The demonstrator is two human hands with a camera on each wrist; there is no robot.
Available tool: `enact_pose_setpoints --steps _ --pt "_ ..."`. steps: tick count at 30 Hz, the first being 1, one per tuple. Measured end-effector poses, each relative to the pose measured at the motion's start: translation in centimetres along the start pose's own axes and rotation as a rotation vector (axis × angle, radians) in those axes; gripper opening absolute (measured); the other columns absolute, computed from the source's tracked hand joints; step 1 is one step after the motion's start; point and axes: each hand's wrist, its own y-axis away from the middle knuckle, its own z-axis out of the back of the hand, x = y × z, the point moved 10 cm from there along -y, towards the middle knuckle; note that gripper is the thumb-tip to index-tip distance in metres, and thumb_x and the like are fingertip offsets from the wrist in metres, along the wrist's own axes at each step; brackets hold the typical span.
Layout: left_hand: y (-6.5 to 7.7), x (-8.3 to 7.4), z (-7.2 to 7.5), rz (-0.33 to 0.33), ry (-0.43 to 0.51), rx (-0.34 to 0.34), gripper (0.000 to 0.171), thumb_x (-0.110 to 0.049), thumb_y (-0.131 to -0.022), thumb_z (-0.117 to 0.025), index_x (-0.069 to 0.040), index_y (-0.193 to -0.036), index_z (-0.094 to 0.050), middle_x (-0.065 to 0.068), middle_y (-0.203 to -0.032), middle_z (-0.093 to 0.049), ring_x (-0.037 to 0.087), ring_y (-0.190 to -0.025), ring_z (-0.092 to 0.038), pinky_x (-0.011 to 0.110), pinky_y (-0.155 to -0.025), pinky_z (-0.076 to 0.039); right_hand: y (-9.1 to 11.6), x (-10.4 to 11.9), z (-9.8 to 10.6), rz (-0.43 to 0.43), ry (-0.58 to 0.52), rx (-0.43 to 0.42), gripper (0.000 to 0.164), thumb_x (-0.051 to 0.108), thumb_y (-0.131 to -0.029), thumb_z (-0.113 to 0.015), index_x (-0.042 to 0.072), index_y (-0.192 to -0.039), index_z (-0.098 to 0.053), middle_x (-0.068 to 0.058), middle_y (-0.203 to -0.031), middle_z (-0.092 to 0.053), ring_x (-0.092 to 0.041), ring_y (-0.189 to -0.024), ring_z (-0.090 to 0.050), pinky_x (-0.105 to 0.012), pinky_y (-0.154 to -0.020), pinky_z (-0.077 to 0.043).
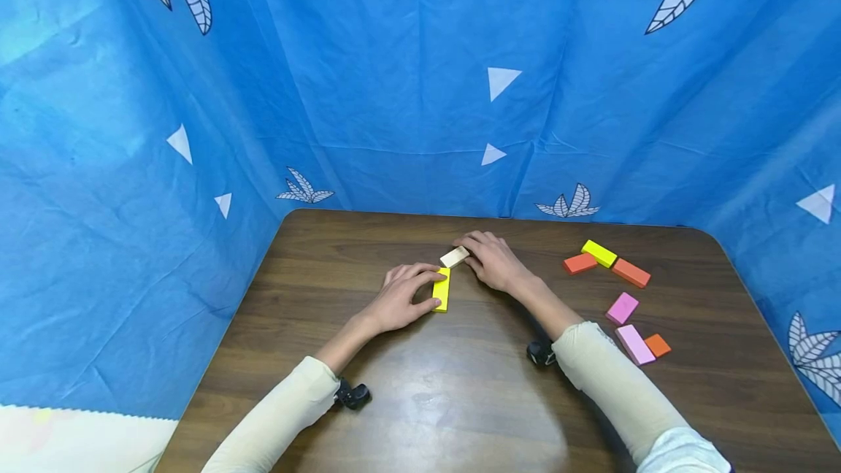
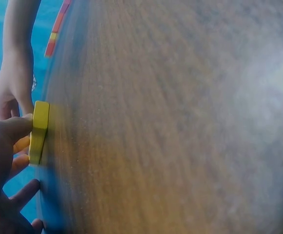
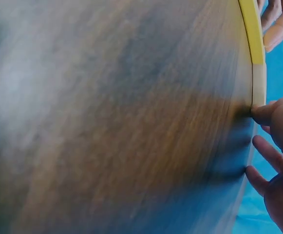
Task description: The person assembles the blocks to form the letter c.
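My left hand pinches a yellow wooden block between thumb and index finger, one at each end of its length. The block lies on the tabletop near the middle. Just beyond it, a cream wooden block sits at a slant, its near end right at the yellow block's far end. My right hand grips the cream block at its right end with thumb and fingers. In the right wrist view the cream block lines up end to end with the yellow block, and the right thumb touches its side.
At the right of the brown wooden table lie a yellow block with red-orange blocks beside it. Nearer are pink blocks and a small orange block. A blue curtain hangs around the table's back and sides.
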Motion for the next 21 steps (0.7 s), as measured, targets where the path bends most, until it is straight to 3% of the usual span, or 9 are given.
enact_pose_setpoints --steps 5,11,21 --pt "-0.1 -0.2 -0.1 -0.002 0.004 -0.006 0.050 -0.041 -0.104 -0.071 -0.030 -0.151 -0.061 -0.003 -0.161 -0.054 0.029 -0.152 -0.048 0.066 -0.127 -0.026 1.2 -1.2 0.9 -0.009 -0.006 -0.020 0.041 0.013 -0.105 -0.069 0.016 -0.146 -0.065 -0.010 -0.146 -0.066 -0.038 -0.138 -0.059 -0.064 -0.112 -0.048" --pt "-0.3 -0.4 -0.4 -0.022 0.004 -0.003 0.051 -0.042 -0.104 -0.071 -0.030 -0.152 -0.061 -0.004 -0.161 -0.054 0.029 -0.151 -0.049 0.066 -0.126 -0.027 4.1 -4.0 2.7 -0.062 -0.008 -0.032 0.042 0.016 -0.103 -0.073 0.013 -0.144 -0.067 -0.013 -0.143 -0.068 -0.039 -0.136 -0.059 -0.064 -0.114 -0.046" --pt "0.3 -0.2 -0.1 -0.024 0.011 -0.014 0.050 -0.041 -0.103 -0.072 -0.029 -0.151 -0.061 -0.002 -0.159 -0.056 0.030 -0.152 -0.049 0.068 -0.125 -0.027 9.1 -8.3 5.0 -0.117 0.082 0.046 0.046 0.026 -0.100 -0.076 0.013 -0.143 -0.067 -0.015 -0.145 -0.067 -0.042 -0.139 -0.054 -0.069 -0.114 -0.041"
